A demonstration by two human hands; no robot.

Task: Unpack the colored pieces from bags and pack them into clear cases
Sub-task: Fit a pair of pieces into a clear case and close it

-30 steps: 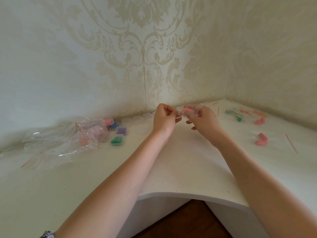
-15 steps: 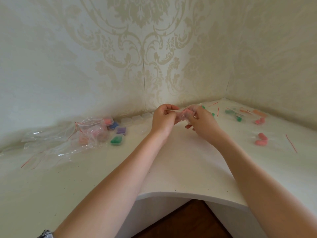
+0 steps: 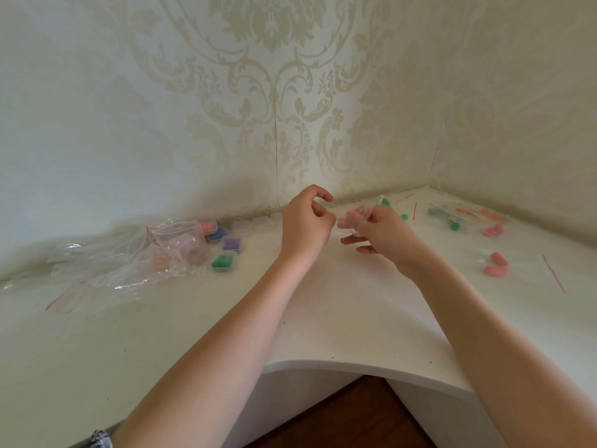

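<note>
Over the table (image 3: 323,318), hold the bag (image 3: 350,221) tight in the right hand (image 3: 384,234); pinch its top with the left hand (image 3: 303,227), pull gently.

patterned wallpaper (image 3: 290,92), white counter (image 3: 339,302), wooden floor (image 3: 349,418)

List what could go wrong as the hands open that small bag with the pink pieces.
1. Both the left hand and the right hand work the small clear bag in mid-air over the counter; a sudden opening could scatter its pink pieces toward the front edge.
2. Loose pink pieces already lie at the right; spilled ones could mix in.
3. The empty clear cases sit behind the left hand and may get knocked.
</note>
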